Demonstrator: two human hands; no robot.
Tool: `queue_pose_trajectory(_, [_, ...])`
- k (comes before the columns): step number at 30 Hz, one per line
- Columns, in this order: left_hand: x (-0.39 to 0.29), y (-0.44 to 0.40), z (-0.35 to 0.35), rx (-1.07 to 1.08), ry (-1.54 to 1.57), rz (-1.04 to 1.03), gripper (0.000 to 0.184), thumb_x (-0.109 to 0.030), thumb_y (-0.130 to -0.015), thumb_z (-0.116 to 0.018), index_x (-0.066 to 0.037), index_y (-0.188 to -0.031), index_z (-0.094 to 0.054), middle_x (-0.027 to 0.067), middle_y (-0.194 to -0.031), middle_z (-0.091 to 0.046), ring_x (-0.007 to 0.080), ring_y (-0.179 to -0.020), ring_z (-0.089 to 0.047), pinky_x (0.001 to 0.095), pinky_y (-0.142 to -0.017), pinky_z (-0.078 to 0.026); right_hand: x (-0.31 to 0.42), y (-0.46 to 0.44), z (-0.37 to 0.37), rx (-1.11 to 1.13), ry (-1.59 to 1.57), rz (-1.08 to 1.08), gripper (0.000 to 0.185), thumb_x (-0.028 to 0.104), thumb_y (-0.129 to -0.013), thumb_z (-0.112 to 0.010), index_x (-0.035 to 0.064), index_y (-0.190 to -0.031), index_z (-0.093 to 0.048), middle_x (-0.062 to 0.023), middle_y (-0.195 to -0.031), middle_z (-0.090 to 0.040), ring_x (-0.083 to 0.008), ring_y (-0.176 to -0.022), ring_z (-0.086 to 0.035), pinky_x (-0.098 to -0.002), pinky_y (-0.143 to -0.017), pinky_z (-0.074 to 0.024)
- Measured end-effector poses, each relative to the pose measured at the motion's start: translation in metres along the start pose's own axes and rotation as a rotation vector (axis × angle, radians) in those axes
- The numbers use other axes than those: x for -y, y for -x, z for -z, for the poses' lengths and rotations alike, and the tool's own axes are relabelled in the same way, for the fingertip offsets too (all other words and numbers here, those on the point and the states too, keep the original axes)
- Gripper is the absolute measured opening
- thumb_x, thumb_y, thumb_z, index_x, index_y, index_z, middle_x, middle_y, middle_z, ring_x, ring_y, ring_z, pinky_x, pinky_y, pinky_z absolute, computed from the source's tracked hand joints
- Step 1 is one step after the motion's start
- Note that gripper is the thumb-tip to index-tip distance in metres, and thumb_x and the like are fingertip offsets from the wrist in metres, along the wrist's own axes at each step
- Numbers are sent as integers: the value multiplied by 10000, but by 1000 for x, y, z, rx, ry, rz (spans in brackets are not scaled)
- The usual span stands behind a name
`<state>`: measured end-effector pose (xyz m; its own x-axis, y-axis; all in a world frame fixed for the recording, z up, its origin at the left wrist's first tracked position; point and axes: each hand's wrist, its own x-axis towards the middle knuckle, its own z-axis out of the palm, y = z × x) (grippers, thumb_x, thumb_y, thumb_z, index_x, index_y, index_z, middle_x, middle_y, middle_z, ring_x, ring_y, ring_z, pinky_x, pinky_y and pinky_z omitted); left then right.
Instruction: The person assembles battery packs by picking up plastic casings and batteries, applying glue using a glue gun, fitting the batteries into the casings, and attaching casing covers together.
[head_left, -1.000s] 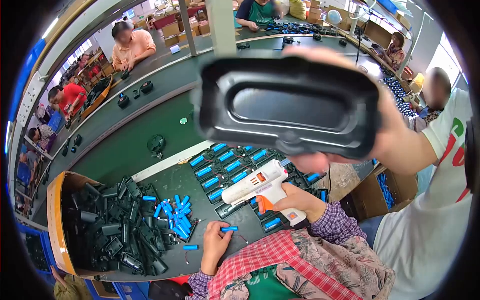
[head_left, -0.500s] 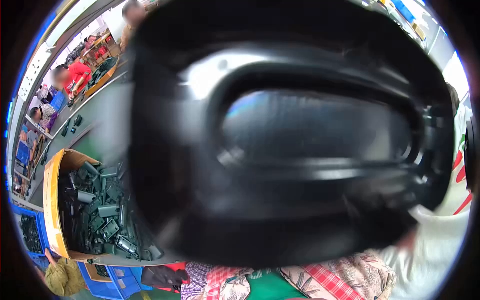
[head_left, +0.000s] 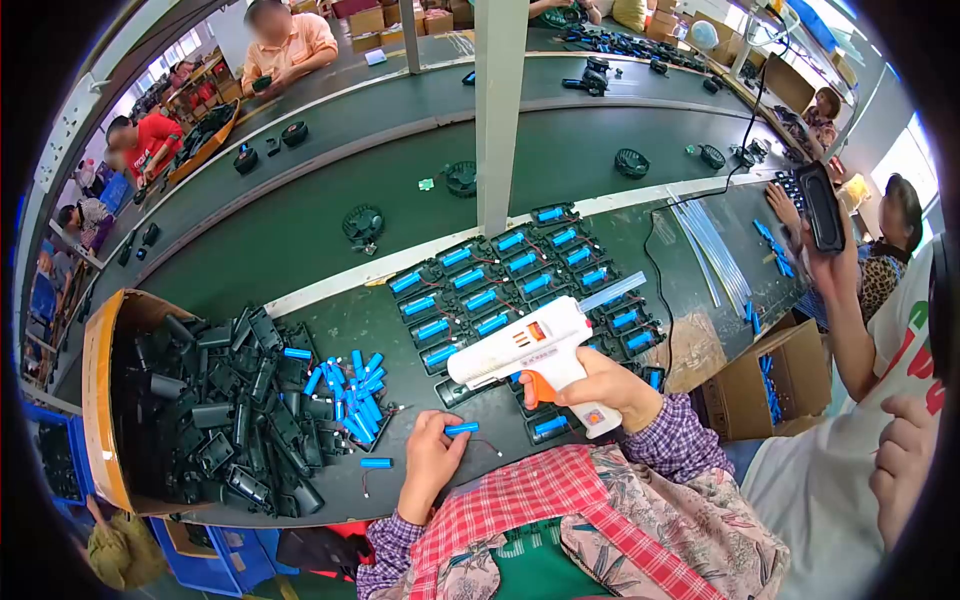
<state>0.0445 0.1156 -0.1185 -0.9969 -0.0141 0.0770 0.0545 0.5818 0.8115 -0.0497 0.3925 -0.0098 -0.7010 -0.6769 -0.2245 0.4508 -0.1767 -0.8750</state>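
Note:
My right hand (head_left: 612, 388) is closed round the handle of a white hot glue gun (head_left: 522, 343), a finger at its orange trigger. A clear glue stick (head_left: 612, 291) sticks out of the gun's back end. Close to the table's front edge, my left hand (head_left: 430, 455) pinches a blue battery cell (head_left: 462, 429) with a thin wire. Another wired blue cell (head_left: 376, 463) lies beside that hand. Beyond the gun, rows of black plastic housings (head_left: 482, 300) each hold a blue cell. A pile of loose blue cells (head_left: 352, 396) rests left of them.
A cardboard box (head_left: 108, 400) spills black plastic parts at left. Clear glue sticks (head_left: 712, 250) and a black cable (head_left: 650, 240) lie to the right. A white post (head_left: 497, 120) rises before the green conveyor (head_left: 420, 160). At right, another person's hand holds a black tray (head_left: 822, 207).
The black tray that blocked most of the view has moved away to the right, into another person's hand. My hands, the glue gun and the housings are now visible.

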Motion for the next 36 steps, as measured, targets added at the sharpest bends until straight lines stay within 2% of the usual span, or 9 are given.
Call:
queue_pose_trajectory(19, [3,-4,-3,-7,-12,-24,191,-50,-782,-793,-51,-936,-681,97,-966,-614,146,-546,-573,316,-577,-485,-1,3,4,-51,25,12,593,39,-765,-665,-80,-1331,-537,-180,-1162,-676,-294,-1068,-679,-388,-988,-497])
queue_pose_trajectory(23, [5,-3,-1,20,-112,-130,159,-91,-853,-737,-50,-987,-663,142,-977,-624,325,-802,-650,407,-692,-528,-3,11,12,-127,41,13,621,36,-735,-665,-94,-1326,-527,-187,-1145,-673,-306,-1041,-680,-415,-958,-516])
queue_pose_trajectory(24, [0,-2,5,74,-97,-42,147,-104,-871,-719,-46,-992,-658,157,-991,-631,384,-898,-636,442,-742,-526,0,13,9,-139,38,14,638,33,-717,-660,-98,-1326,-522,-190,-1130,-672,-310,-1029,-679,-425,-943,-524])
queue_pose_trajectory(25, [0,-3,8,39,-87,-93,143,-107,-875,-723,-46,-990,-663,141,-991,-637,339,-810,-646,413,-689,-524,1,13,3,-166,28,24,659,34,-698,-653,-99,-1329,-516,-193,-1120,-667,-314,-1015,-675,-433,-930,-528])
queue_pose_trajectory(27, [-6,-6,17,-8,-25,-70,159,-93,-863,-755,-46,-992,-675,100,-968,-634,189,-594,-578,311,-563,-470,4,16,-5,-236,11,45,728,44,-657,-637,-99,-1355,-488,-202,-1121,-648,-323,-988,-660,-452,-906,-532])
queue_pose_trajectory(28, [-10,-10,21,-41,-4,-75,170,-78,-858,-761,-45,-1001,-676,94,-970,-634,169,-576,-561,299,-556,-461,3,17,-4,-233,6,28,728,44,-657,-637,-99,-1355,-488,-202,-1121,-648,-323,-988,-660,-452,-906,-532])
queue_pose_trajectory(32, [-17,-31,25,-82,11,-78,170,-77,-866,-754,-43,-1014,-678,92,-992,-635,183,-594,-585,314,-573,-481,3,18,4,-208,75,-1,769,50,-667,-635,-82,-1402,-453,-200,-1167,-632,-316,-991,-657,-450,-909,-530])
queue_pose_trajectory(34, [-19,-41,21,-80,17,-94,171,-75,-867,-750,-42,-1020,-680,94,-1000,-635,201,-619,-611,328,-584,-496,6,18,4,-172,94,-1,615,18,-719,-617,-81,-1319,-527,-153,-1100,-665,-253,-1028,-658,-392,-953,-512])
queue_pose_trajectory(36, [-17,-48,13,-76,-116,-162,171,-72,-862,-746,-47,-1018,-683,97,-1012,-637,252,-702,-659,369,-615,-524,6,16,7,-174,118,-14,599,19,-722,-616,-79,-1307,-536,-148,-1088,-668,-247,-1022,-659,-386,-948,-513])
